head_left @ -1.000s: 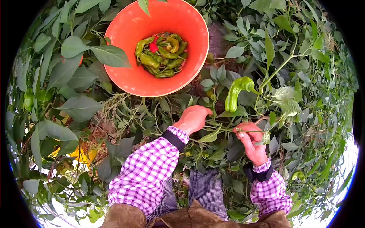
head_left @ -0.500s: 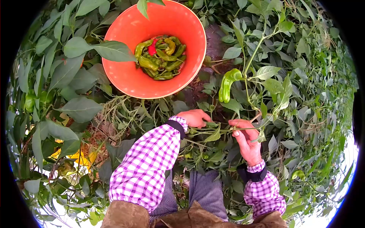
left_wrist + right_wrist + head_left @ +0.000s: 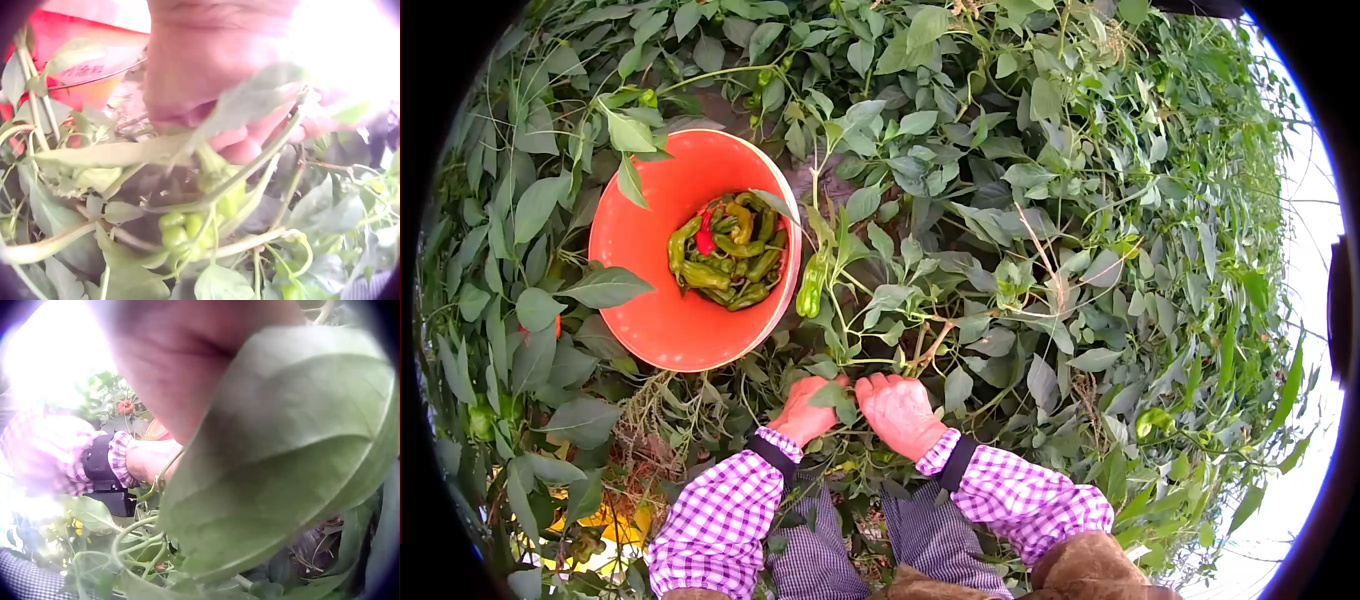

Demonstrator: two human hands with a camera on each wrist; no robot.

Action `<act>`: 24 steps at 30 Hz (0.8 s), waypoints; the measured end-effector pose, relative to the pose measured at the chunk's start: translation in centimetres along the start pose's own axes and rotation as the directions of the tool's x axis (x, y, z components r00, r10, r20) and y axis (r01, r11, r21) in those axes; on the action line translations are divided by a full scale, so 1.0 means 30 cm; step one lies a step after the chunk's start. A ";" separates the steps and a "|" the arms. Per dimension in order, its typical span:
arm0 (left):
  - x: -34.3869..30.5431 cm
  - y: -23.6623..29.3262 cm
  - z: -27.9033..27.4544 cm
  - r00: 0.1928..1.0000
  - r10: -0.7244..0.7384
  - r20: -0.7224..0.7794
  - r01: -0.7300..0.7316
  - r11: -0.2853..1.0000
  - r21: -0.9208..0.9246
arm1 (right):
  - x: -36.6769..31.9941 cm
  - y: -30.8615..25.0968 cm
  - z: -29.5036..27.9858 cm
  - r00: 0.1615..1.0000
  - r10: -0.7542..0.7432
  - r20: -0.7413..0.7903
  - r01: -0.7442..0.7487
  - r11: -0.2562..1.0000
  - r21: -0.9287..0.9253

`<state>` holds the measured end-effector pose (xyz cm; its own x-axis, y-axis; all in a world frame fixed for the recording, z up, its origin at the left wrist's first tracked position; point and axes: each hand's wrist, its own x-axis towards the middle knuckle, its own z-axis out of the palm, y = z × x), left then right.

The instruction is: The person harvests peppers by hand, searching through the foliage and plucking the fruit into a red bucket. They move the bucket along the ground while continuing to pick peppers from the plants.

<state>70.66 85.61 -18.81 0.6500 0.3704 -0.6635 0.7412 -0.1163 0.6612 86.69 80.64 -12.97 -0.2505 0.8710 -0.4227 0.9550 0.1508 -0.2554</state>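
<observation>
In the head view the left hand [image 3: 805, 411] is low among the leaves, right of the bucket, with a leaf over its fingers. Its curled fingertips meet the top of a green pepper [image 3: 231, 199] in the left wrist view, gripping it there. Close beside it, the right hand [image 3: 902, 414] has its back up and its fingers curled round a plant stem; a large leaf [image 3: 281, 450] hides those fingertips in the right wrist view. Another green pepper [image 3: 810, 287] hangs above the hands, near the bucket's rim.
A red bucket [image 3: 635, 310] with green peppers and a red one stands at upper left. Dense pepper plants surround the hands, with forked branches [image 3: 935, 345] just above the right hand. More green peppers [image 3: 1152, 422] hang at the right.
The right hand has come left, close to the left hand, and turned its back upward. The head view has shifted, so the bucket and hanging pepper appear further left and lower.
</observation>
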 end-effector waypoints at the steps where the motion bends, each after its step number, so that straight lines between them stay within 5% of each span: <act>1: -0.022 -0.003 0.052 0.899 0.266 -0.347 -0.232 0.963 0.136 | 0.004 0.000 0.004 1.000 0.011 -0.003 -0.011 1.000 -0.002; 7: -0.087 0.059 0.029 0.900 0.260 -0.350 -0.150 0.939 0.311 | 0.012 0.043 0.020 1.000 0.020 -0.013 -0.018 0.993 0.114; 9: -0.112 0.083 0.000 0.919 0.046 -0.392 0.013 0.989 0.146 | 0.017 0.048 0.014 0.999 0.000 -0.045 0.005 0.992 0.127; 11: -0.102 0.052 -0.002 0.891 0.094 -0.444 -0.041 0.991 0.128 | 0.032 0.057 -0.022 0.996 -0.042 -0.075 0.053 0.986 0.160; 13: -0.109 0.035 0.002 0.889 -0.008 -0.459 -0.087 0.979 -0.186 | 0.018 0.066 -0.008 0.995 -0.039 -0.090 0.055 0.981 0.184; 14: -0.119 0.005 0.002 0.920 0.092 -0.381 -0.115 0.993 -0.038 | 0.009 0.076 0.011 0.989 -0.077 -0.130 0.103 0.973 0.205; 17: -0.131 0.013 -0.067 0.946 0.204 -0.252 -0.213 0.977 -0.009 | -0.019 0.091 -0.009 0.982 -0.127 -0.139 0.157 0.960 0.230; 18: -0.141 -0.013 -0.095 0.903 0.363 -0.229 -0.355 0.932 0.081 | -0.027 0.091 -0.014 0.980 -0.130 -0.152 0.164 0.957 0.238; 19: -0.127 -0.020 -0.109 0.967 0.249 -0.056 -0.256 0.946 -0.197 | -0.031 0.087 -0.019 0.976 -0.139 -0.168 0.179 0.952 0.250; 21: -0.113 -0.018 -0.150 0.931 0.365 0.010 -0.352 0.906 -0.235 | -0.045 0.082 -0.020 0.975 -0.134 -0.175 0.182 0.939 0.292; 22: -0.109 -0.045 -0.131 0.965 0.251 0.073 -0.249 0.968 -0.044 | -0.048 0.081 -0.024 0.972 -0.122 -0.201 0.183 0.931 0.317; 24: -0.085 -0.079 -0.138 0.964 0.216 0.157 -0.196 0.972 -0.133 | -0.054 0.076 -0.024 0.970 -0.113 -0.217 0.182 0.927 0.329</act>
<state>66.57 88.76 -17.23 0.8127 0.1870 -0.5519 0.5706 -0.0634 0.8188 89.37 79.92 -12.26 -0.3162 0.9291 -0.1918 0.7871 0.1441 -0.5997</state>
